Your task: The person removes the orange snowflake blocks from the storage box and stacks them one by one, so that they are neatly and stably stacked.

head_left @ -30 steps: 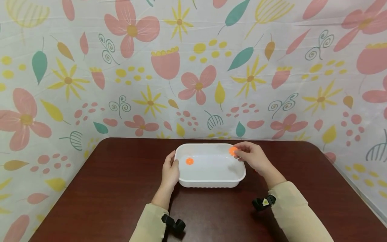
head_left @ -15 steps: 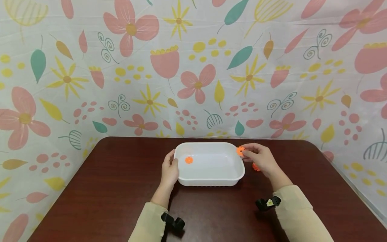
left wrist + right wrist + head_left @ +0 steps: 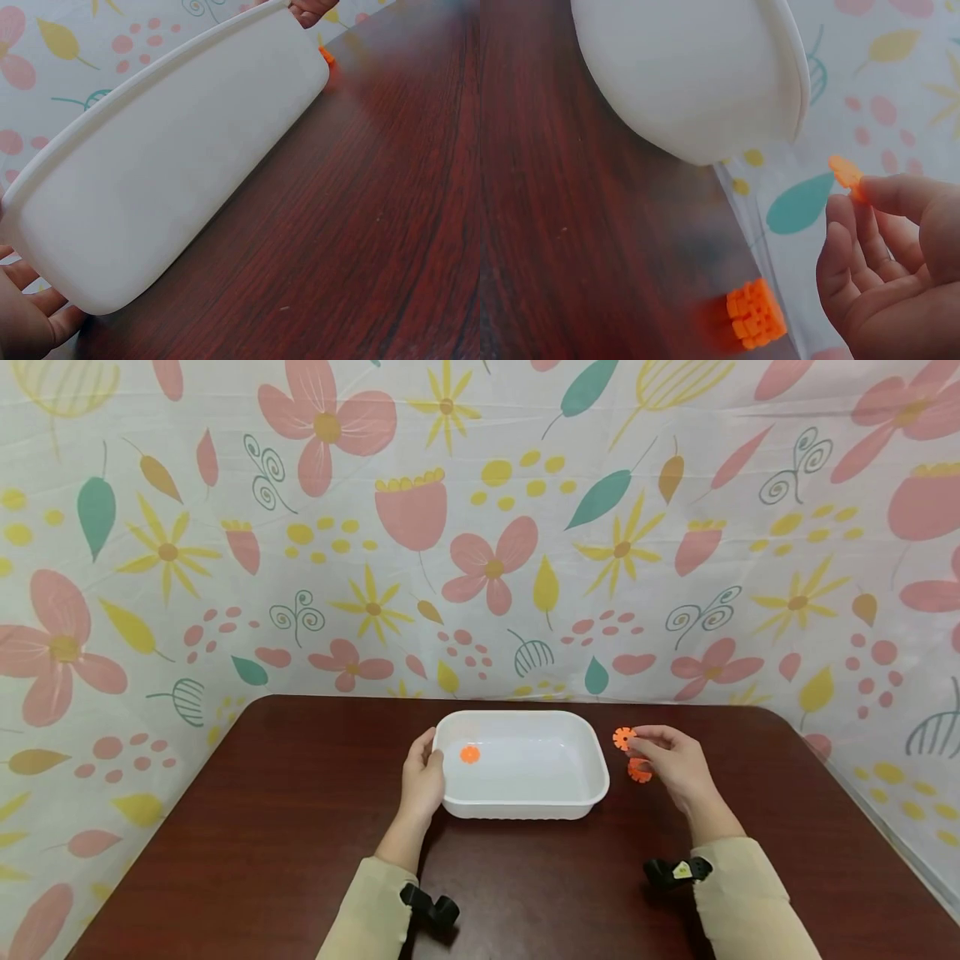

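Note:
A white plastic basin (image 3: 525, 768) stands on the table, with one orange notched disc (image 3: 469, 754) lying inside near its left end. My left hand (image 3: 422, 785) holds the basin's left end; in the left wrist view its fingers (image 3: 52, 304) lie against the outer wall. Beyond the basin's right end, my right hand (image 3: 678, 768) pinches another orange snowflake disc (image 3: 624, 739) between thumb and fingertips, also visible in the right wrist view (image 3: 845, 172). Just below that hand, a small stack of orange notched discs (image 3: 756, 313) sits on the tabletop.
The dark red-brown wooden table (image 3: 300, 852) has rounded far corners. Behind it hangs a floral cloth (image 3: 480, 527), close to the table's back edge. Black wrist cameras are strapped to both sleeves.
My right hand has moved right, from over the basin's right rim to above the stack, still pinching the disc. The left hand has stayed at the basin.

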Tool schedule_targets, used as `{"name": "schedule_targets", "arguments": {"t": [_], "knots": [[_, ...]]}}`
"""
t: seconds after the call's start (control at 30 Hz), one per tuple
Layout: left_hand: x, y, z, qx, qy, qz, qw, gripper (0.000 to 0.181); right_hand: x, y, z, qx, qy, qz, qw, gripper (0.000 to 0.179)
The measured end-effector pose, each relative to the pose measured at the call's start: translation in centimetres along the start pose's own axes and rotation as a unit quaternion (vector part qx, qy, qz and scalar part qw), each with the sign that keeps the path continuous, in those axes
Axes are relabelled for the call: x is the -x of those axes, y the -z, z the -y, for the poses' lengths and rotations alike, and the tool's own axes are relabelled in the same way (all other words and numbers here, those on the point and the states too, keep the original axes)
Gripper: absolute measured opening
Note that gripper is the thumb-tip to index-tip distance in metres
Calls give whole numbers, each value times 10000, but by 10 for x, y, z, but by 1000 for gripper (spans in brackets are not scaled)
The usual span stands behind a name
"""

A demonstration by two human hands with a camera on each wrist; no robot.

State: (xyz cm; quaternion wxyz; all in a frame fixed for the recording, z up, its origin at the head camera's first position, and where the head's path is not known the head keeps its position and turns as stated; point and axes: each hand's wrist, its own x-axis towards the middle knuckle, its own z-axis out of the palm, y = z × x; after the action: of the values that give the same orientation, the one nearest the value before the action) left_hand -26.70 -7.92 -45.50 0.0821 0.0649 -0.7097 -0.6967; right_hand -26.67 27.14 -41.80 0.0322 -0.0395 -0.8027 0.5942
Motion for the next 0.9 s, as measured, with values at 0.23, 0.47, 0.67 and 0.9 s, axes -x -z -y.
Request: {"name": "schedule_targets", "arguments": {"t": [0.23,0.47,0.67,0.9], "knots": [[0,0,-1,-5,-22,-2,10000,44,3,6,-10,-645,-324,-390,9966,38],[3,1,-1,-36,-11,20,10000,44,6,9,-23,-849,-512,-744,9923,23],[1,6,-1,-117,21,3,9999,45,6,7,-29,-721,-555,-775,9928,21],[-1,3,0,-117,43,2,9999,44,2,12,-35,-291,-731,-867,9931,24]]}}
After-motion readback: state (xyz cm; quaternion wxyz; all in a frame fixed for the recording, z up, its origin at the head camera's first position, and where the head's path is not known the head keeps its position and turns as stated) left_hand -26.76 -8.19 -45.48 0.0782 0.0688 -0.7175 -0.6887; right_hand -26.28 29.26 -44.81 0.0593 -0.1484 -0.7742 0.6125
